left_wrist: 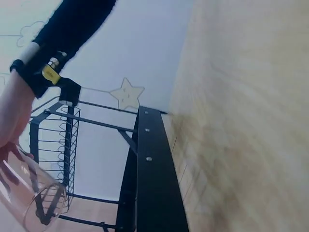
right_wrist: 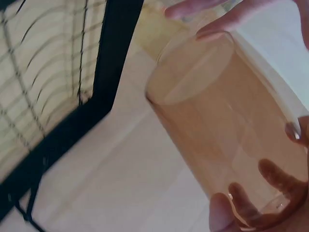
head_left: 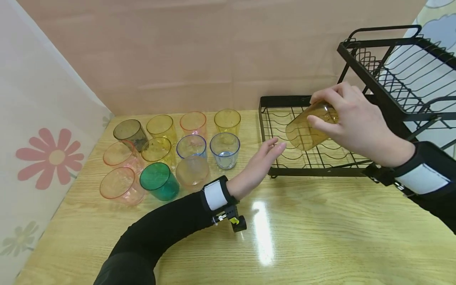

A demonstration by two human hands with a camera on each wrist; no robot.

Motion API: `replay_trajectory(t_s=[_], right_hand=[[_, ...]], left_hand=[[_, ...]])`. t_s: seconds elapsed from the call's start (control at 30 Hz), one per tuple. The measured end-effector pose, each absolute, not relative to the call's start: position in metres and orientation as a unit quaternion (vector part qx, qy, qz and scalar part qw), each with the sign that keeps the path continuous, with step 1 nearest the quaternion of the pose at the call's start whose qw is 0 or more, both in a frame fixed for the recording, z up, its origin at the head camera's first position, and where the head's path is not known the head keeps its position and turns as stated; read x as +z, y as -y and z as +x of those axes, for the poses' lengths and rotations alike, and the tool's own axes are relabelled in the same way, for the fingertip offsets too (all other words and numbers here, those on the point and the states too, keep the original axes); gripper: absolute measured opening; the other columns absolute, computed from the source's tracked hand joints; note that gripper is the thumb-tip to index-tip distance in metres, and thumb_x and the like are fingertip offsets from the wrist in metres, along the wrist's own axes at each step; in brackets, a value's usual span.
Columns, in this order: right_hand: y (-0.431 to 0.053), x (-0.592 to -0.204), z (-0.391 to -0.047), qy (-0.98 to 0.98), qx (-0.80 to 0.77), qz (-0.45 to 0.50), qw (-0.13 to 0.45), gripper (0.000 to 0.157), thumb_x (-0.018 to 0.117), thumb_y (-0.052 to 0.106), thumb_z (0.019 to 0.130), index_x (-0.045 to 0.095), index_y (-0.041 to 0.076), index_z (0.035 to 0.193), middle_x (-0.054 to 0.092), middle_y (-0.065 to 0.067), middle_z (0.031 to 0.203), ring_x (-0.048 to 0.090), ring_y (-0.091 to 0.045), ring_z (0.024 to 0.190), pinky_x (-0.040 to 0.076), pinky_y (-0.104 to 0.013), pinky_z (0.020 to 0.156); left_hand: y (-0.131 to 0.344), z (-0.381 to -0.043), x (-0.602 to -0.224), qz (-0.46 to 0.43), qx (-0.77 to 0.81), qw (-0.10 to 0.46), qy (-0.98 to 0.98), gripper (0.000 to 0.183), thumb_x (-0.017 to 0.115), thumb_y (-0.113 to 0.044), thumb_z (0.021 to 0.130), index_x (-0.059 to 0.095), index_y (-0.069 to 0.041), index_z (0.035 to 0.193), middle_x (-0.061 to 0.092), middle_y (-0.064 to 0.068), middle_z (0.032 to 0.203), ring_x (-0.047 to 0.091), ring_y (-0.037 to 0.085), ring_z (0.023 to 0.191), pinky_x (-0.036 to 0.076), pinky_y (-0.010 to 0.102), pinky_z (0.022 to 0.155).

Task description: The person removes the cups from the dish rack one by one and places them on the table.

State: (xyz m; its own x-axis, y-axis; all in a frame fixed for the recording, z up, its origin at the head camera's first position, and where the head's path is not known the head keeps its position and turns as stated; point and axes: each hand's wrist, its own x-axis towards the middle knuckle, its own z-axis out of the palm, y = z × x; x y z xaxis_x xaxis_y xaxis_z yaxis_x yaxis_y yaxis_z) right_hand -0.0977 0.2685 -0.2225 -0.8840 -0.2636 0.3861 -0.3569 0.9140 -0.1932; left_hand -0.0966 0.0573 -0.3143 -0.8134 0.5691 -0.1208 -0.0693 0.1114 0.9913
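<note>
An amber see-through plastic cup [head_left: 303,132] is tilted above the lower tier of a black wire dish rack [head_left: 320,172]. My right hand [head_left: 356,118] grips it near its base, fingers and thumb round its wall, its mouth facing down and left. In the right wrist view the cup [right_wrist: 207,116] looks empty. My left hand [head_left: 258,168] is held out with straight fingers, close to the cup's rim and holding nothing. In the right wrist view, left-hand fingers [right_wrist: 241,19] show beside the rim; whether they touch it I cannot tell.
Several coloured cups stand mouth up in rows at the left, among them a green cup [head_left: 160,182], a blue-rimmed clear cup [head_left: 225,152] and a grey cup [head_left: 132,134]. The rack's upper tier [head_left: 374,87] rises at the right. A wall [head_left: 213,59] closes the table's back.
</note>
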Motion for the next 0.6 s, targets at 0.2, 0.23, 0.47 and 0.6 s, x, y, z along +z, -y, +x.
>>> replay_trajectory(t_s=[0.2,0.23,0.47,0.6], right_hand=[[-0.250,-0.246,-0.100,0.937,0.221,0.180,0.200,0.032,0.066,0.015,0.090,0.057,0.003,0.119,0.048,-0.021,0.111,0.045,-0.036,0.097,0.039,-0.047,0.065],[-0.247,-0.251,-0.101,0.934,0.235,0.182,0.200,0.032,0.065,0.015,0.091,0.056,0.003,0.119,0.047,-0.021,0.111,0.045,-0.036,0.097,0.040,-0.047,0.066],[-0.222,-0.279,-0.102,0.893,0.353,0.187,0.205,0.035,0.060,0.015,0.094,0.051,0.001,0.125,0.044,-0.019,0.112,0.044,-0.025,0.092,0.042,-0.033,0.064],[-0.206,-0.290,-0.105,0.854,0.440,0.189,0.202,0.034,0.057,0.013,0.094,0.050,0.000,0.125,0.043,-0.016,0.112,0.045,-0.018,0.093,0.046,-0.020,0.062]], left_hand=[[-0.048,-0.091,-0.318,0.109,0.713,0.248,-0.646,0.067,0.034,-0.052,0.100,0.024,-0.011,0.153,0.028,0.010,0.153,0.032,0.035,0.137,0.027,0.060,0.106],[-0.047,-0.089,-0.318,0.099,0.721,0.245,-0.640,0.068,0.034,-0.052,0.100,0.023,-0.010,0.153,0.028,0.011,0.152,0.032,0.036,0.136,0.027,0.060,0.106],[-0.037,-0.086,-0.318,0.047,0.782,0.190,-0.591,0.071,0.035,-0.053,0.100,0.015,-0.011,0.153,0.022,0.017,0.152,0.030,0.037,0.136,0.028,0.058,0.106],[-0.030,-0.088,-0.314,0.025,0.803,0.153,-0.576,0.070,0.036,-0.053,0.100,0.016,-0.012,0.153,0.024,0.015,0.150,0.032,0.036,0.133,0.030,0.056,0.105]])
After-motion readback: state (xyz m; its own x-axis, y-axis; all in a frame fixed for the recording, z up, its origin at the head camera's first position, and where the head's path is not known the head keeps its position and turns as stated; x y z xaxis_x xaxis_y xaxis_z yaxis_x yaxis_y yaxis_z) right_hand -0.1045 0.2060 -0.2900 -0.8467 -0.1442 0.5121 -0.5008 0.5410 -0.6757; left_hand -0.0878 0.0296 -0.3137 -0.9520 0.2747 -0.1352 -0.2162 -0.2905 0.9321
